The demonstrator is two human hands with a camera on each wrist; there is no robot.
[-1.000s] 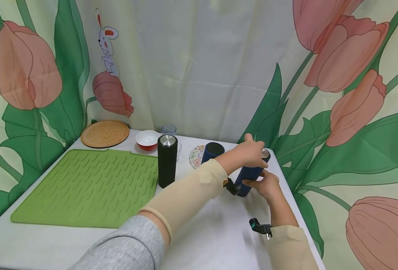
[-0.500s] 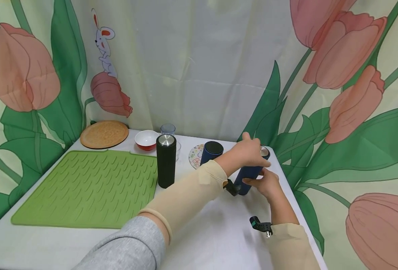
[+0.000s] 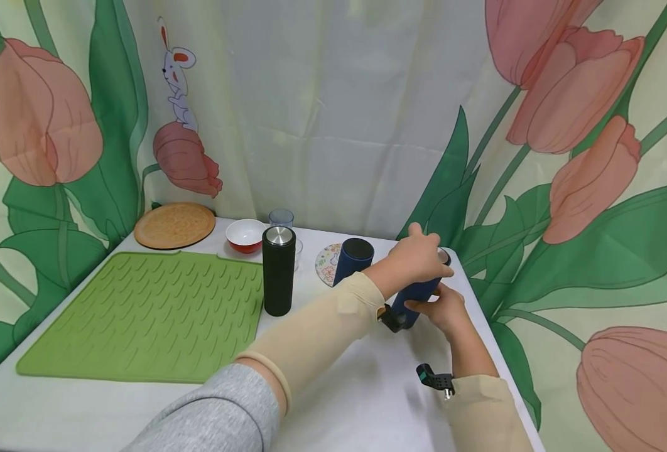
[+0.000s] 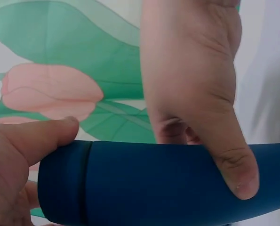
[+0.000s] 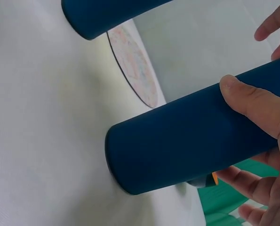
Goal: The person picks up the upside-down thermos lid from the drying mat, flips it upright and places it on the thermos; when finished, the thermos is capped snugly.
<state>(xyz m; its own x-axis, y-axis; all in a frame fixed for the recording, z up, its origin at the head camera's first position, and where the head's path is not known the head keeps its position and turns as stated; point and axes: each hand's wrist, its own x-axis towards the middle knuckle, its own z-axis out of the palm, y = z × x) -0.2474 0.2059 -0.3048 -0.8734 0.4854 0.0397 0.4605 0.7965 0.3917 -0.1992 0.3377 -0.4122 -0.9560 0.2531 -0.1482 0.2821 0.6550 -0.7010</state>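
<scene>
A dark blue thermos (image 3: 418, 292) stands near the table's right edge, leaning a little in the head view. My left hand (image 3: 417, 258) reaches across and grips its cap (image 4: 63, 184), thumb on top in the left wrist view. Lower down, my right hand (image 3: 448, 309) holds the body, with the thumb (image 5: 252, 101) laid along the near side. A thin dark seam runs between cap and body. Part of the steel-coloured top shows beside the left hand. Whether the base touches the table, I cannot tell.
A second blue cylinder (image 3: 356, 256) stands by a floral disc (image 3: 326, 263). Further left are a black thermos (image 3: 279, 276), clear glasses (image 3: 281, 218), a red-and-white bowl (image 3: 245, 235), a round wooden board (image 3: 175, 225) and a green ridged mat (image 3: 152, 314).
Both hands keep their hold on the blue thermos in nearly the same place. The left hand shifts only slightly at the cap, and the camera view sways a little.
</scene>
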